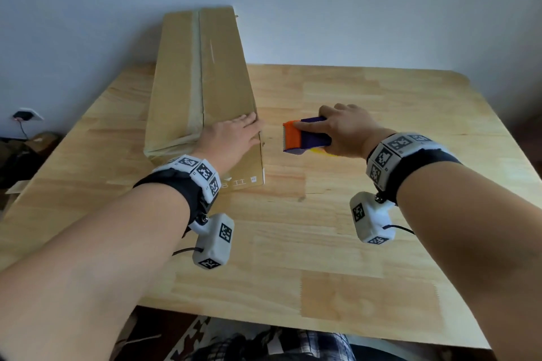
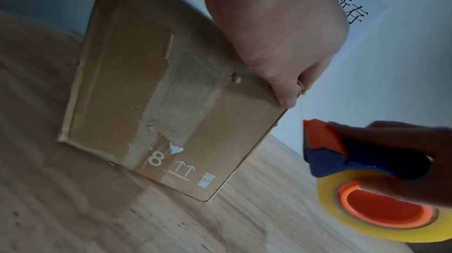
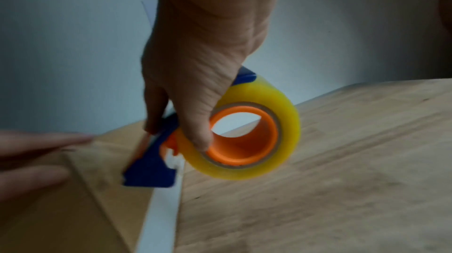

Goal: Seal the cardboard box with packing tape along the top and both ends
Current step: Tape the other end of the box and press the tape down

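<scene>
I see the cardboard box (image 1: 199, 82) lying long and narrow on the left half of the desk (image 1: 366, 102), its far end running off toward the wall and its near end facing me, printed with an "8", two arrows and a small symbol. A strip of tape (image 1: 196, 67) already runs along the top seam, and in the left wrist view a wide band of tape (image 2: 181, 100) comes down over the near end face. My left hand (image 1: 231, 138) lies flat on the top of the box at its near right corner, fingers straight and pointing toward the right edge, thumb tucked down over the end face; it presses rather than grasps. Just beside that corner, off the box and above the desk, my right hand (image 1: 337, 132) grasps the tape dispenser (image 1: 305, 135), fingers wrapped over its blue body with the orange cutter end turned toward the box. The yellowish roll of packing tape (image 3: 257, 131) sits on the dispenser's orange core below my palm. In the left wrist view a thin stretch of tape appears to run from the box corner under my left thumb down to the cutter, though it is faint. The dispenser is close to the box but not touching it.
</scene>
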